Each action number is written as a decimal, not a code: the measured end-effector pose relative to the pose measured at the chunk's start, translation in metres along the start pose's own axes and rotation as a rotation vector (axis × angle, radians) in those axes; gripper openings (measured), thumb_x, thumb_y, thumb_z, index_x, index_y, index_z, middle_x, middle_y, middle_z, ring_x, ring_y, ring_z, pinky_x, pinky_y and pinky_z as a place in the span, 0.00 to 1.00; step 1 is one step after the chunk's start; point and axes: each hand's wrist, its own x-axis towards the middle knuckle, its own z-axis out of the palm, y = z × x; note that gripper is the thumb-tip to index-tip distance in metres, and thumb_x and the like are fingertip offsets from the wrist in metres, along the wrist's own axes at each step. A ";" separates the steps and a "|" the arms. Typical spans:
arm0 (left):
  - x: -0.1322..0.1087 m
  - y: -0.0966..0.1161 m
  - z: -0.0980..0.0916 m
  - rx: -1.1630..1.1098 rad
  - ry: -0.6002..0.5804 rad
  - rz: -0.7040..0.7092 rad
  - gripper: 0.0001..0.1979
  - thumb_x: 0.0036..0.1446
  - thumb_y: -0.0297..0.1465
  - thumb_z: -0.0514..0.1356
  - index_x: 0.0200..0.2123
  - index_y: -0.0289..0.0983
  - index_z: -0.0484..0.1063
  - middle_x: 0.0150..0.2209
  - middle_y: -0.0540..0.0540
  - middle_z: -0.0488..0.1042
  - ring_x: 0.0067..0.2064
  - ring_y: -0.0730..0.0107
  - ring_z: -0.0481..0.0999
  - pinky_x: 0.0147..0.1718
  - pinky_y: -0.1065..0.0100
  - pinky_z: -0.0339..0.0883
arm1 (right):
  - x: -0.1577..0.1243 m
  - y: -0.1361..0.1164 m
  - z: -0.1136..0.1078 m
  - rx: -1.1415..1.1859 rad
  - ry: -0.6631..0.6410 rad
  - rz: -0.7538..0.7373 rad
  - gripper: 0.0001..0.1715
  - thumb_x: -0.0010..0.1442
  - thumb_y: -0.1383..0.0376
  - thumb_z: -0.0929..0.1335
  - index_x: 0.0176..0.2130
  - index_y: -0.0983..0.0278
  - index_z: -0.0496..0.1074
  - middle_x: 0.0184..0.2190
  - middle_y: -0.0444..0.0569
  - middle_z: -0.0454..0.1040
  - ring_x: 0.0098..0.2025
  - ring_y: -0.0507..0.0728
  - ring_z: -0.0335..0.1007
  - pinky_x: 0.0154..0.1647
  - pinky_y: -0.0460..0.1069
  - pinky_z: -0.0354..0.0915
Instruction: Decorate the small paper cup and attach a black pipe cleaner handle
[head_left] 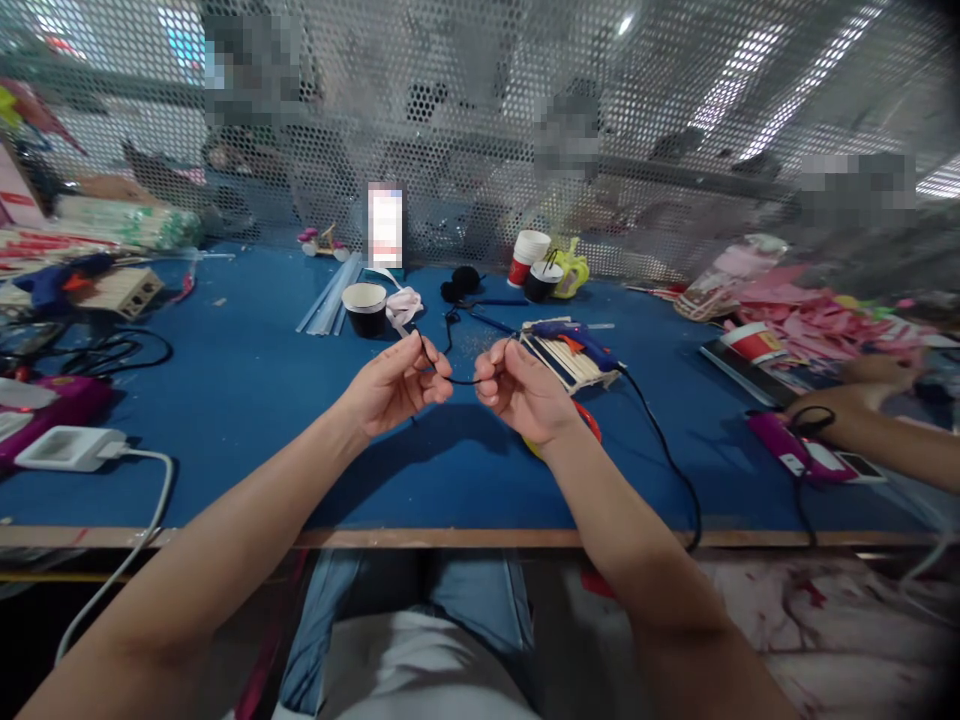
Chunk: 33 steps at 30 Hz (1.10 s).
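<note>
A thin black cord (463, 381) sags between my two hands over the middle of the blue table (247, 420). My left hand (401, 383) pinches one part of it between thumb and fingertips. On the other side, my right hand (521, 390) grips it the same way, palm turned inward. Beyond my hands lie black pompoms (461, 282) with a black string trailing from them. A blue glue gun (577, 338) rests on a wooden stick rack (570, 365) just past my right hand. Under my right wrist, a red and yellow round object (589, 421) is partly hidden.
A black cup (366, 312), clear glue sticks (330, 295) and a lit phone (385, 228) stand beyond my left hand. White cups (531, 248) are at the back. A purple power strip (799, 450) and another person's arm (885, 425) are at right; a white charger (71, 448) is at left.
</note>
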 end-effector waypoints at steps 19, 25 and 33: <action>-0.001 -0.001 -0.003 0.068 -0.122 -0.008 0.10 0.51 0.35 0.60 0.26 0.34 0.66 0.26 0.48 0.73 0.23 0.75 0.73 0.23 0.73 0.66 | -0.001 0.001 -0.001 -0.051 -0.020 -0.006 0.13 0.51 0.58 0.69 0.26 0.65 0.65 0.21 0.39 0.68 0.18 0.44 0.61 0.17 0.40 0.57; 0.001 0.000 -0.005 0.010 -0.054 0.022 0.08 0.50 0.32 0.61 0.28 0.34 0.65 0.25 0.50 0.72 0.19 0.81 0.67 0.18 0.78 0.62 | 0.001 0.002 -0.007 -0.008 -0.019 0.019 0.10 0.53 0.59 0.68 0.31 0.64 0.68 0.24 0.41 0.71 0.21 0.45 0.64 0.21 0.40 0.61; 0.000 0.004 -0.004 -0.023 -0.007 0.013 0.05 0.53 0.30 0.58 0.33 0.35 0.65 0.25 0.50 0.71 0.20 0.79 0.70 0.17 0.77 0.64 | 0.003 0.001 -0.007 0.037 -0.043 0.025 0.07 0.58 0.60 0.64 0.33 0.62 0.65 0.25 0.41 0.71 0.22 0.46 0.66 0.23 0.42 0.62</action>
